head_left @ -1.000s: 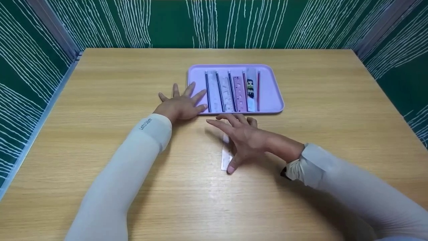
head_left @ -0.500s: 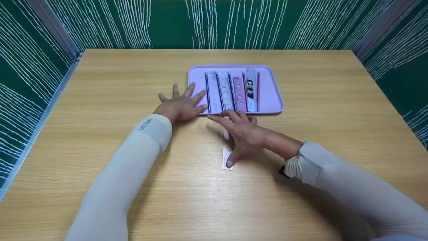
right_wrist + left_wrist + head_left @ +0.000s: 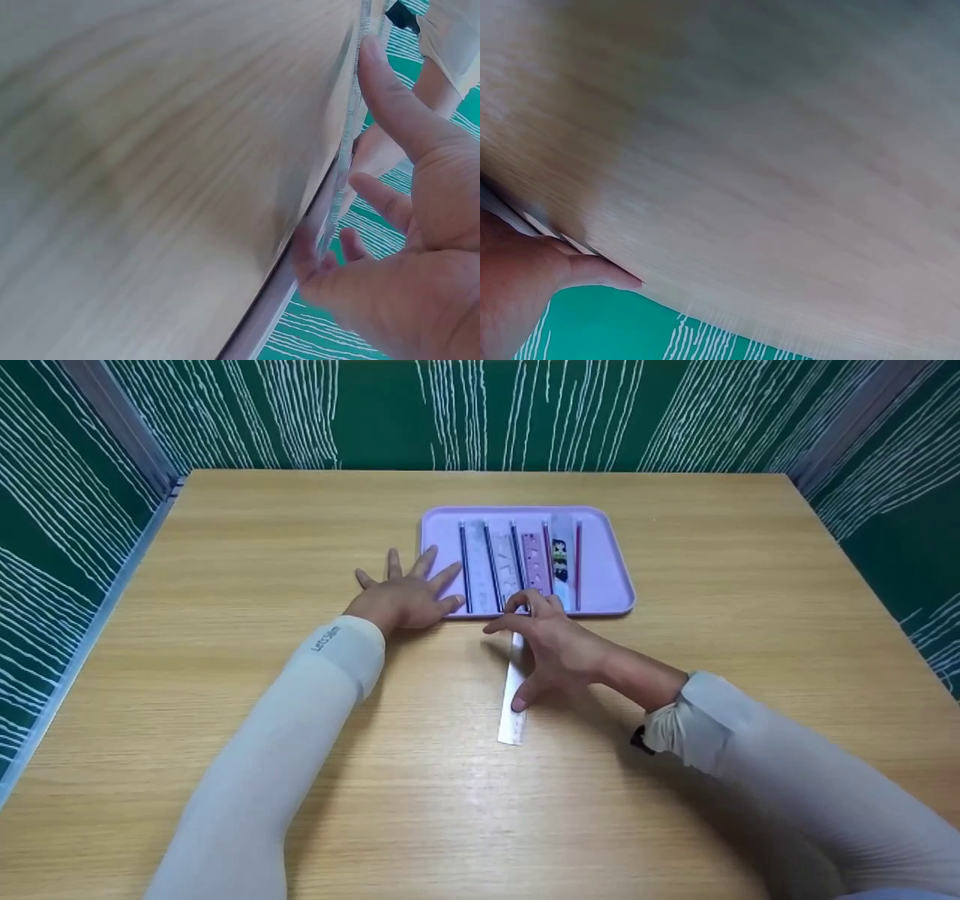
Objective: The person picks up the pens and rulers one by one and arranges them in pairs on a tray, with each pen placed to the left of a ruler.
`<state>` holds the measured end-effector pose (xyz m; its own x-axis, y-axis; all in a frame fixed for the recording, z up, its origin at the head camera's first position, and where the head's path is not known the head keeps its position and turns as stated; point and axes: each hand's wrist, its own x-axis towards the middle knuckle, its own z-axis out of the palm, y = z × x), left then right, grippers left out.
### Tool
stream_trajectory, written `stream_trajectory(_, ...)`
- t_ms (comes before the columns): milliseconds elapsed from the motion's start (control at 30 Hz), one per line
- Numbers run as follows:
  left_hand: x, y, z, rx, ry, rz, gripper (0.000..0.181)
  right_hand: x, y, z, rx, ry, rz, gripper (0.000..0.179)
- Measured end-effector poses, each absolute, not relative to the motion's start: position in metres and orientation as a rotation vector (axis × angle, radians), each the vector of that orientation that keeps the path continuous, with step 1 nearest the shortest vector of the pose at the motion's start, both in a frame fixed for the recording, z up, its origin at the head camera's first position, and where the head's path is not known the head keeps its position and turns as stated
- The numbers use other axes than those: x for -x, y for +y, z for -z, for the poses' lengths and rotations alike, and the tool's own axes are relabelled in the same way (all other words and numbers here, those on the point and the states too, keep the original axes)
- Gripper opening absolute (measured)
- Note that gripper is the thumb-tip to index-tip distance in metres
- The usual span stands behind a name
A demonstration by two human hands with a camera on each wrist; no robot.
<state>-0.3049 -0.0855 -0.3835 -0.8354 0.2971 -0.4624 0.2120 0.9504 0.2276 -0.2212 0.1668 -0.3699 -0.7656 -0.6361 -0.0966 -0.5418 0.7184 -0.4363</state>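
Observation:
A narrow pale, see-through ruler lies lengthwise in front of the lilac tray, its far end reaching the tray's near rim. My right hand holds it from above, thumb on the near part and bent fingers at the far part. In the right wrist view the clear ruler stands tilted off the tabletop between thumb and fingers. My left hand rests with fingers spread on the tray's left edge and the table beside it. The left wrist view shows only part of that hand.
Inside the tray lie alternating pencils and rulers, among them a dark pencil, a pink ruler, a ruler with cartoon figures and a red pencil. A wooden table surrounds it, with green white-lined panels behind.
My right hand has moved slightly forward, its fingers now over the tray's near rim and its thumb farther up the ruler. The ruler has tilted slightly. My left hand has stayed put.

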Motion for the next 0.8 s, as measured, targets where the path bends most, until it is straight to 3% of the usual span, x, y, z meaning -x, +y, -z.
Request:
stream_trajectory(267, 0.3036, -0.0858, 0.3838, -0.365, 2.601, -0.235, 0.072, 0.2228, 0.1686, 0.3714, 0.773, 2.623, 0.742, 0.099)
stream_trajectory(600, 0.3023, -0.0859, 0.3814, -0.381, 2.604, -0.234, 0.072, 0.2253, 0.1699, 0.3732, 0.594, 2.455, 1.146, 0.141)
stream_trajectory(800, 0.3030, -0.0859, 0.3836, -0.372, 2.604, -0.236, 0.072, 0.2233, 0.1726, 0.3745, 0.429, 2.325, 1.333, 0.149)
